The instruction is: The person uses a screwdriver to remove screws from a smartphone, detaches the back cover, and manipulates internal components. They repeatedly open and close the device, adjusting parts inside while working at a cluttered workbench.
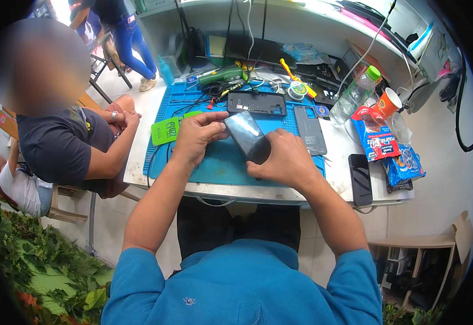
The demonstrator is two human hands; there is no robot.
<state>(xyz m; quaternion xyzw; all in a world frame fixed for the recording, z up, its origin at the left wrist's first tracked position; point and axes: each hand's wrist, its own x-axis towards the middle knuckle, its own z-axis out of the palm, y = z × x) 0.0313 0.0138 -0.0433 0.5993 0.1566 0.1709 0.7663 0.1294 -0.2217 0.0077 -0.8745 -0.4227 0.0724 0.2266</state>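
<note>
A dark, glossy phone screen panel [245, 132] is tilted above the blue work mat [214, 174], held between my two hands. My left hand [195, 140] pinches its upper left edge between thumb and fingers. Around its lower right end, my right hand [286, 160] is closed, thumb underneath near the corner. Just beyond the panel lies a black phone frame [258, 104], flat on the mat. To its right rests a dark grey phone back cover [308, 130]. A bright green box [165, 131] sits left of my left hand.
Cables, a green tool [220, 76] and a solder spool [297, 90] crowd the back. At right stand a green-capped bottle [357, 95], an orange cup [388, 103], snack packs [374, 135] and a black phone [360, 179]. A seated person [68, 141] is close on the left.
</note>
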